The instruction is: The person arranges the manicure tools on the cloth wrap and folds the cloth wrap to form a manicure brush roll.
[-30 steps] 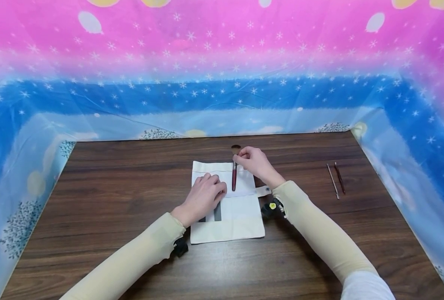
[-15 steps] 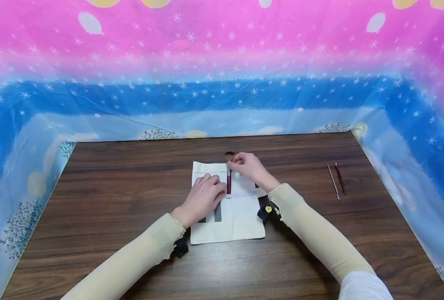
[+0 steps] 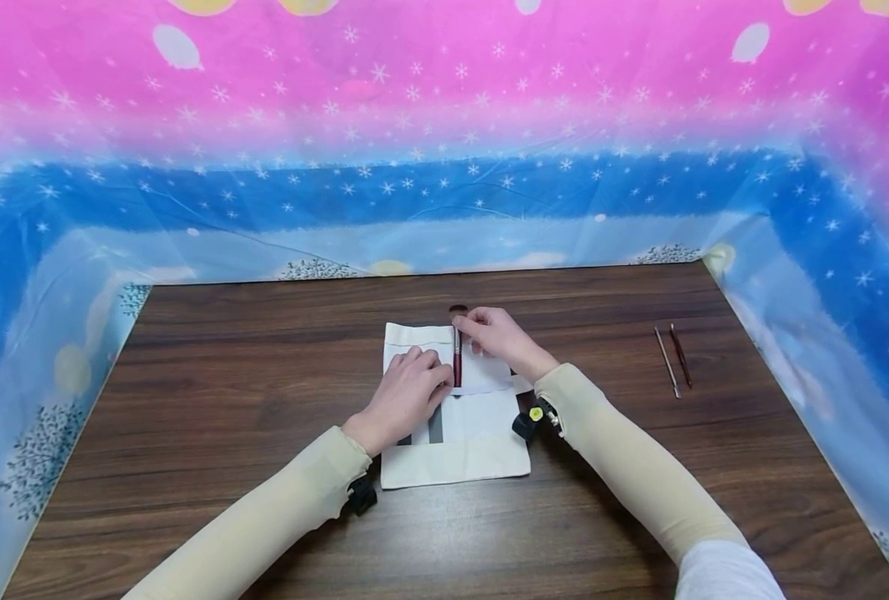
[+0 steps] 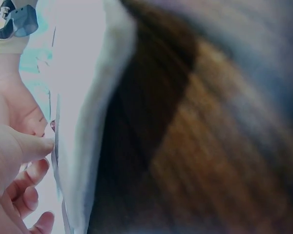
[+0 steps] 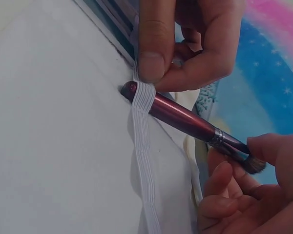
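A cream cloth brush roll [image 3: 481, 462] lies unfolded on the table, a white elastic band [image 5: 144, 146] running across it. My right hand [image 3: 500, 337] pinches a makeup brush [image 5: 183, 119] near its bristle end; it has a dark red handle and a metal ferrule. In the right wrist view, the handle's tip pokes through a loop of the band. My left hand [image 3: 407, 387] rests over the roll's left side, its thumb and finger pinching the elastic right beside that loop. Grey strips [image 3: 436, 425] show below the left hand, which covers whatever else lies there.
Two thin tools, one silver stick [image 3: 667, 363] and one dark brown stick [image 3: 681, 357], lie at the right of the wooden table [image 3: 249, 358]. A strap of the roll sticks out at its right edge. Patterned cloth [image 3: 444, 192] surrounds the table's back and sides.
The right hand has brought the brush leftward and slightly toward me, so its handle end now meets the left hand's fingertips. The left hand has stayed in place.
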The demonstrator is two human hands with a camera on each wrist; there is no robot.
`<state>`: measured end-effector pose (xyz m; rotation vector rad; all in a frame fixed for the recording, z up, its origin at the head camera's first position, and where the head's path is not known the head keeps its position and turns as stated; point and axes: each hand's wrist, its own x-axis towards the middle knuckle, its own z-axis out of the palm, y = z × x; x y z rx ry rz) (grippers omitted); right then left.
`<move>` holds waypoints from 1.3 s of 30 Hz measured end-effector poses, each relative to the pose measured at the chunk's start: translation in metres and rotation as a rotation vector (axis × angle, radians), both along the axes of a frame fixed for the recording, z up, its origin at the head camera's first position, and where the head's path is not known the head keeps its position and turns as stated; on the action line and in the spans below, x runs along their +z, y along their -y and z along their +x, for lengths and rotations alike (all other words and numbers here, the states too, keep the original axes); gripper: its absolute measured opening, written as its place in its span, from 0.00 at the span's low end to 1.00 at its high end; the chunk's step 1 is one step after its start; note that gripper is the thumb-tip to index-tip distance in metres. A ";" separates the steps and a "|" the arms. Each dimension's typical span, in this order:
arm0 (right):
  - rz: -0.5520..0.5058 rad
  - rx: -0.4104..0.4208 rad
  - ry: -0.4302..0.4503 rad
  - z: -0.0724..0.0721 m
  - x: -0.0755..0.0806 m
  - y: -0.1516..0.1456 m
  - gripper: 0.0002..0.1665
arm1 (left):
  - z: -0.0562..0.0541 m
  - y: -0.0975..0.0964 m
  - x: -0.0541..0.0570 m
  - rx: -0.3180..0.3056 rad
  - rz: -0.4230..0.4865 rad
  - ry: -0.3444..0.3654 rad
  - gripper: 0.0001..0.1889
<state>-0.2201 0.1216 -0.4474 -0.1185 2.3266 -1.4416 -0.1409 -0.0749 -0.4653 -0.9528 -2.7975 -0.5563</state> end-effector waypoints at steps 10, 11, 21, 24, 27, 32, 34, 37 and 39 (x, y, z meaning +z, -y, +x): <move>0.065 -0.003 -0.007 -0.003 -0.002 0.000 0.19 | 0.001 -0.001 0.003 0.007 0.012 0.004 0.05; 0.087 0.002 -0.015 -0.003 -0.001 0.000 0.19 | 0.001 -0.001 0.003 0.007 0.015 0.004 0.05; 0.278 0.088 -0.105 -0.001 0.002 0.002 0.18 | 0.001 0.000 0.002 0.012 0.009 -0.002 0.03; 0.302 0.115 -0.106 0.001 0.003 0.002 0.17 | 0.001 0.000 0.002 0.016 0.010 -0.010 0.04; 0.328 0.142 -0.106 0.004 0.003 0.002 0.16 | 0.001 -0.001 0.002 0.019 0.024 -0.013 0.04; 0.363 0.178 -0.117 0.009 0.001 0.004 0.17 | 0.002 0.000 0.000 0.022 0.037 -0.013 0.07; 0.370 0.185 -0.120 0.011 0.000 0.005 0.17 | 0.003 0.000 0.000 0.024 0.036 -0.009 0.07; 0.381 0.196 -0.129 0.014 -0.001 0.005 0.17 | 0.004 0.000 0.000 0.035 0.031 0.000 0.07; 0.382 0.208 -0.129 0.016 -0.001 0.006 0.17 | 0.004 0.000 0.000 0.045 0.029 0.005 0.07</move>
